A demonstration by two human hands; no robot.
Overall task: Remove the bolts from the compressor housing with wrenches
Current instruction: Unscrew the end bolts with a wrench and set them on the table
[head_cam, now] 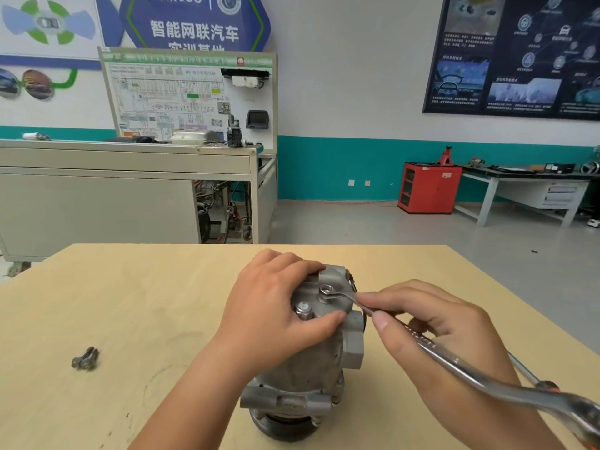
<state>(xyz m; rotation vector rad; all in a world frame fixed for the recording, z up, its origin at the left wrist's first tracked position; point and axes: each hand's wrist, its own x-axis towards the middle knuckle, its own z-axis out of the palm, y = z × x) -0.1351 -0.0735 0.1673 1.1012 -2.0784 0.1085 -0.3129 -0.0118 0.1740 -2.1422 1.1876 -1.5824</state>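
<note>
**Greys and silver on pale yellow**

The compressor housing (319,362) is dull matte grey, black at its near end. The wrench (454,362) is bright chrome silver. The bolts (85,358) on the left are dark grey. The worktop (130,303) is pale yellow. Far right, a red cabinet (428,186) stands against a white wall (324,167) with a teal band.

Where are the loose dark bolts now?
Head view: the loose dark bolts lie on the pale wooden table, well left of the grey metal compressor housing.
</note>
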